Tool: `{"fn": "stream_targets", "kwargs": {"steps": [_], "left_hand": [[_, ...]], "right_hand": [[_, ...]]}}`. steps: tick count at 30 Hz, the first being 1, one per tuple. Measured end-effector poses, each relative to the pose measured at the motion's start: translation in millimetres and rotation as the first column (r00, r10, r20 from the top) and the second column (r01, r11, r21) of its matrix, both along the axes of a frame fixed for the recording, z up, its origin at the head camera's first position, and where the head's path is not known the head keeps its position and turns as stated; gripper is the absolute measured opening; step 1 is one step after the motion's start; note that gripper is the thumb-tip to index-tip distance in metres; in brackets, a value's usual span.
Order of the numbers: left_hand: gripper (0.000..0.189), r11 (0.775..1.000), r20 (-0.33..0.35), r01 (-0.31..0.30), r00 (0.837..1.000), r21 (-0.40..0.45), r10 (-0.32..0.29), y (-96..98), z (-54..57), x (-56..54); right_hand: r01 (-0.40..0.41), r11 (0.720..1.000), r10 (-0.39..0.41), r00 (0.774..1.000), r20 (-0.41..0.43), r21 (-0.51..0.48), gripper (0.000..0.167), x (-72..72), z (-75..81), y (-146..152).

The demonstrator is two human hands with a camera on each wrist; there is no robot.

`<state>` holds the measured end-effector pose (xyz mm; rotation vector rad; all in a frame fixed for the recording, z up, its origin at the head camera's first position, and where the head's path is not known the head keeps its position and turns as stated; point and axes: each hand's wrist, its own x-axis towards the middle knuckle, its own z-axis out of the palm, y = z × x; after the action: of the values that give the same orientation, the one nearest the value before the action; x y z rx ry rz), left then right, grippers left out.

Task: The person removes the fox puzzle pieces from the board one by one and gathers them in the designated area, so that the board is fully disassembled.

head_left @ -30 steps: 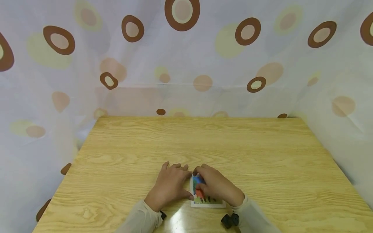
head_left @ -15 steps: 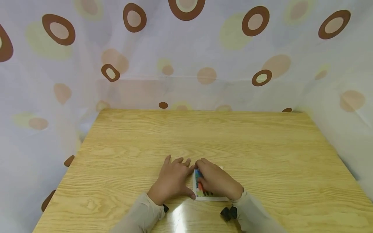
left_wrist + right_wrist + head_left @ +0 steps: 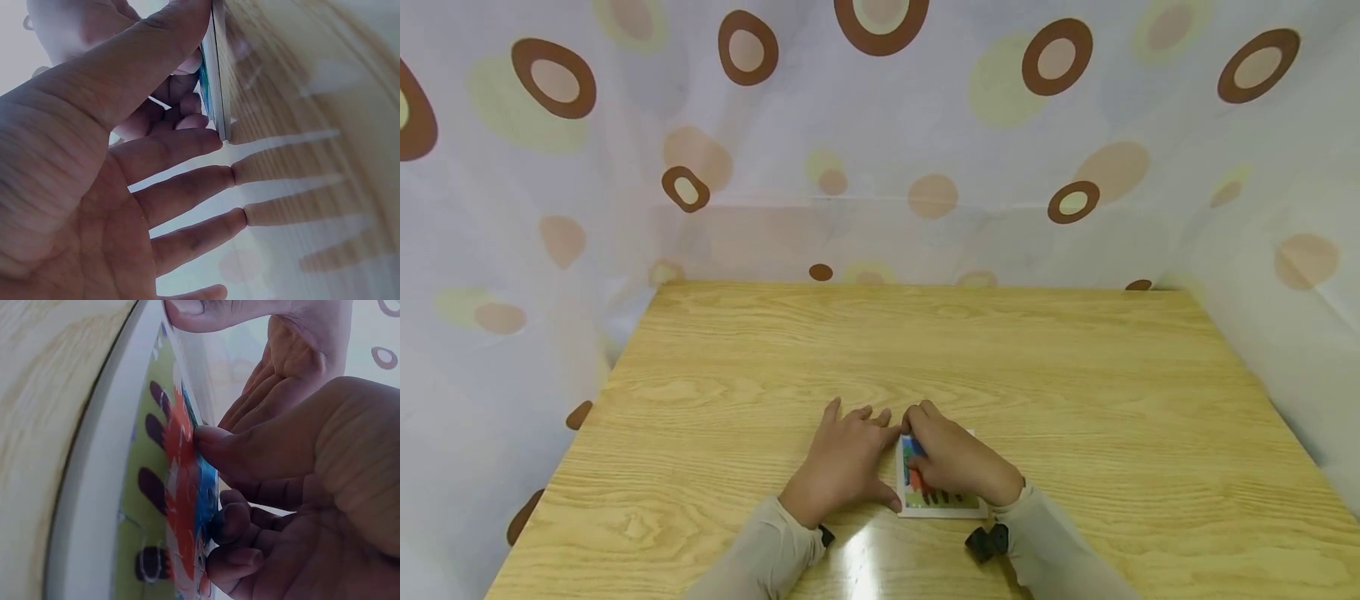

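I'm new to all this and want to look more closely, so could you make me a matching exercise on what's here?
1. left hand
2. right hand
3. picture board
4. backdrop

A. mostly white, brown-patterned
B. over the board's surface
C. flat on the table
D. at the board's left edge

Pairs: 1-D, 2-B, 3-C, 4-A

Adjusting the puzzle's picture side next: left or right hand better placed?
Probably the right hand: its thumb and fingertips are at the picture face of the jigsaw puzzle. The left hand spans the left edge, thumb to index finger, so seems better for steadying.
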<state>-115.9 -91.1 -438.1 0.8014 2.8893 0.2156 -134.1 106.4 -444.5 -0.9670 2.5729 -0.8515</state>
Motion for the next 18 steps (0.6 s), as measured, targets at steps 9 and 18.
{"fn": "stream_targets", "kwargs": {"steps": [9, 18], "left_hand": [[0.1, 1.0, 0.007, -0.005, 1.0, -0.002, 0.005, 1.6, 0.8, -0.3], [0.098, 1.0, 0.011, -0.005, 1.0, -0.001, 0.005, 1.8, 2.7, 1.6]], "right_hand": [[0.042, 0.998, -0.039, 0.997, 0.062, -0.056, 0.026, -0.5, -3.5, -0.5], [0.077, 0.988, -0.061, 0.991, 0.121, -0.134, 0.02, -1.7, -4.0, 4.4]]}}
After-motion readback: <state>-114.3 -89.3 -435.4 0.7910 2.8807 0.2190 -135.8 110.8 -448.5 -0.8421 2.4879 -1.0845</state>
